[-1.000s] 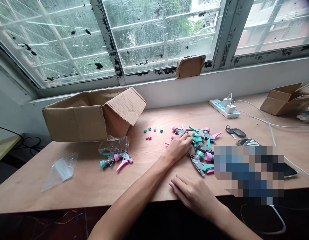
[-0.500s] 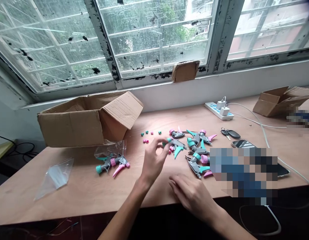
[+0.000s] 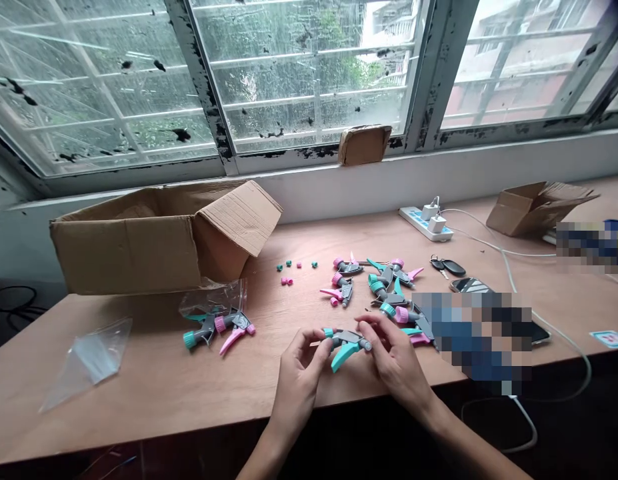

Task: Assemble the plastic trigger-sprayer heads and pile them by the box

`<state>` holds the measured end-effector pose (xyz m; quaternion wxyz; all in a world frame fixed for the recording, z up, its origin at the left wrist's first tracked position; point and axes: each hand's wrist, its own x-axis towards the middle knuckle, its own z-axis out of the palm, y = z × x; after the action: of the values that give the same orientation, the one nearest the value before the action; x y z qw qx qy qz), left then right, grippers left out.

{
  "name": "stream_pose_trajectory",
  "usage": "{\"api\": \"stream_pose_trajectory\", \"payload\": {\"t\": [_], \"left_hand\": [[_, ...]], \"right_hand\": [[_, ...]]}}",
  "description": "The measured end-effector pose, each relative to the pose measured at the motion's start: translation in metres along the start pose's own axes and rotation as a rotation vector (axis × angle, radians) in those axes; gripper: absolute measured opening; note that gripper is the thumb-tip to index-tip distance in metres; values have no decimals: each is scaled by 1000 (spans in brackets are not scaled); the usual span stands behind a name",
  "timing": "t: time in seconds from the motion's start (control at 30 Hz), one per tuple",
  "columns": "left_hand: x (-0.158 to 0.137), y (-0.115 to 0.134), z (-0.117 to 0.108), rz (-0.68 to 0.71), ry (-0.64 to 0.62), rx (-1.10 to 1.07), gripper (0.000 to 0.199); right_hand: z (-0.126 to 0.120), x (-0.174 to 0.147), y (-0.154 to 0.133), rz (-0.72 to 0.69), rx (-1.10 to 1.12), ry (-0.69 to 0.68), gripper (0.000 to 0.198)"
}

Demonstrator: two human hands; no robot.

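Note:
A grey trigger spray head [image 3: 349, 339] with a teal trigger and teal end cap is held level above the table's near edge. My left hand [image 3: 301, 370] pinches its teal end between thumb and fingers. At the opposite, grey end, my right hand [image 3: 396, 357] closes thumb and fingers around it. Just beyond lies a pink-and-grey spray head [image 3: 343, 291]. A cluster of other pink and teal spray heads [image 3: 386, 287] lies beyond and beside the right hand. To the left, two more spray heads [image 3: 221, 328] rest at the mouth of a clear plastic bag [image 3: 213, 300].
Small teal and pink caps [image 3: 287, 281] are scattered mid-table. An open cardboard box [image 3: 123, 257] stands back left, and a clear bag [image 3: 101, 357] lies front left. Keys [image 3: 446, 265], a phone [image 3: 471, 285], a power strip [image 3: 426, 224] and another box [image 3: 533, 207] are to the right.
The left hand has brought the teal-triggered spray head down toward the table's near edge. My right hand has risen from the table edge and taken its grey end. The view has shifted slightly.

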<state>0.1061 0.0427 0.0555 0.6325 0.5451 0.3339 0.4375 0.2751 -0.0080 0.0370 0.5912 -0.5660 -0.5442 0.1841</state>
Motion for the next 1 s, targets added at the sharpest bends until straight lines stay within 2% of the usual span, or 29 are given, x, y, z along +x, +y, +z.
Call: {"api": "stream_pose_trajectory", "payload": {"t": [0.07,0.23,0.3,0.47,0.57,0.67,0.77,0.83,0.87,0.93,1.0], "left_hand": [[-2,1,-1,-7,-16,-9,19],[-5,2,-5,-6,-8,-13,19],[-6,1,-7,-15,-10,-2,19],[-5,-1,-8,20,10,27,18],[-4,-3,-9,3,41,4,21],[-4,-6,-9,24,86,2,22],[-4,-9,-11,102,131,4,20],[-3,-10,-15,125,161,-16,22],[-3,-10,-19,125,171,-14,25],[-2,-8,-29,127,167,43,30],[0,-7,-41,144,145,146,36]], "right_hand": [[-2,14,-6,-56,77,-58,27],[-3,36,-11,-112,64,-497,26],[-2,37,-9,-164,8,-558,26],[3,37,1,-386,-91,-476,24],[6,40,2,-452,-189,-466,28],[8,36,-1,-348,-152,-365,25],[9,21,1,-104,63,-42,23],[12,8,3,-31,198,153,31],[14,3,3,-19,221,194,35],[19,-4,-1,-15,149,142,40],[23,-6,-8,-30,-9,-16,42]]}}
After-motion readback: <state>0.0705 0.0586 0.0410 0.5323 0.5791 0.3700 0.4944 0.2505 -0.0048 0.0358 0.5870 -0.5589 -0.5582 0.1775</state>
